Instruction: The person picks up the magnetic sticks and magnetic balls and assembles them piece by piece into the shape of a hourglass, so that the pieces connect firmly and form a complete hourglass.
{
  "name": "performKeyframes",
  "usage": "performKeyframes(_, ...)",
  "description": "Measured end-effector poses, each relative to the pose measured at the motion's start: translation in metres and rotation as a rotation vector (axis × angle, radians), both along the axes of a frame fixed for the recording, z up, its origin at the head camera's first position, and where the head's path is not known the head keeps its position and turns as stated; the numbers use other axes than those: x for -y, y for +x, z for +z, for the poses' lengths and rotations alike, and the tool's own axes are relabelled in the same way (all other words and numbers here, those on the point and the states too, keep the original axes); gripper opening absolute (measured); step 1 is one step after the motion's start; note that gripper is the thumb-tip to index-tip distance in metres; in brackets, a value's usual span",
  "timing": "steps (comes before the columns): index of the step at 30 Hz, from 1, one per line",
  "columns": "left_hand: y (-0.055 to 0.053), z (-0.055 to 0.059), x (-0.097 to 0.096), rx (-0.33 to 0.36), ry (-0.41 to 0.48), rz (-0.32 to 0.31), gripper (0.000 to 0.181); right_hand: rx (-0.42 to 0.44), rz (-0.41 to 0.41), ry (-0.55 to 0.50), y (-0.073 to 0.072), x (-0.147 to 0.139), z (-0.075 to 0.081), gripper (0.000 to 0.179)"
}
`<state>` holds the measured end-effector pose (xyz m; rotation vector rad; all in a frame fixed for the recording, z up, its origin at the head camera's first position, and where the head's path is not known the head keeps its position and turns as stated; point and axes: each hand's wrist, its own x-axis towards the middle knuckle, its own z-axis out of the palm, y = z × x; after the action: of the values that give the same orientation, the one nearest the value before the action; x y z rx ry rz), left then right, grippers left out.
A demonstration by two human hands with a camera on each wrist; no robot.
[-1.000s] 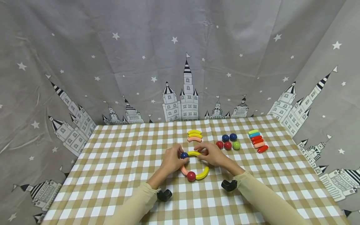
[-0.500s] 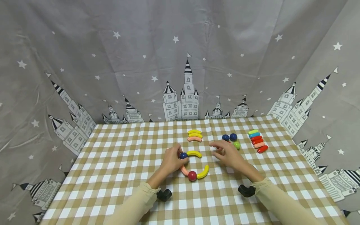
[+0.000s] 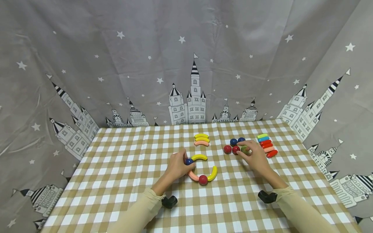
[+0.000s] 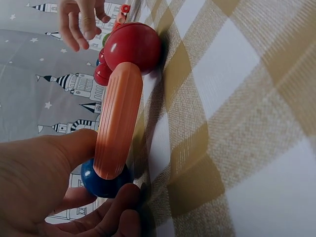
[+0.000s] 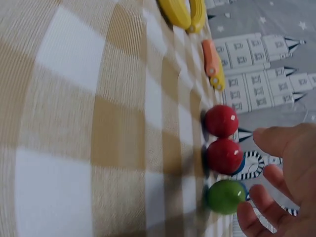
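Observation:
My left hand (image 3: 176, 165) pinches a blue ball (image 3: 189, 161) between thumb and fingers. The ball is part of a curved chain on the cloth, with a yellow curved stick (image 3: 199, 157) on one side and a salmon curved stick (image 3: 193, 176) on the other. A red ball (image 3: 203, 180) and a second yellow curved stick (image 3: 213, 173) continue the chain, leaving a gap at the right. My right hand (image 3: 254, 157) hovers, fingers apart, by a green ball (image 5: 226, 196) and a red ball (image 5: 224, 155). In the right wrist view nothing is held in it.
Behind the chain lie two yellow curved sticks and a salmon one (image 3: 201, 143). Another red ball (image 3: 227, 149) and two blue balls (image 3: 233, 142) sit beside the right hand. Several straight coloured sticks (image 3: 264, 142) form a row farther right. A grey curtain (image 3: 131, 64) hangs behind the table.
My right hand has let go of the upper yellow curved stick and moved right to the loose balls. The chain's lower end has swung right, while my left hand stays on the blue ball.

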<state>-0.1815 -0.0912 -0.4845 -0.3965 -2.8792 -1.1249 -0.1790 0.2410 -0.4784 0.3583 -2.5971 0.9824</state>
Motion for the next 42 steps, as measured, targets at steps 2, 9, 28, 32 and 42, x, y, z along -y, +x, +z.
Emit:
performKeyframes(2,0.0,0.0,0.0,-0.002,-0.001,-0.004,0.038,-0.015,-0.031,-0.005,-0.001,-0.005,-0.003,0.032)
performKeyframes(9,0.001,0.002,0.001,0.024,-0.009,-0.011,0.037,0.048,-0.119,0.023,-0.005,-0.016,-0.014,0.041)
performKeyframes(28,0.0,0.003,0.001,0.05,-0.006,-0.025,0.038,0.165,-0.174,0.036,-0.005,-0.015,-0.014,0.031)
performKeyframes(32,-0.002,0.006,0.001,0.054,-0.046,-0.06,0.04,0.176,-0.166,0.03,-0.005,-0.017,-0.014,0.031)
performKeyframes(42,-0.019,0.006,-0.006,-0.012,-0.077,-0.219,0.039,0.151,-0.112,0.007,-0.001,-0.02,-0.018,0.033)
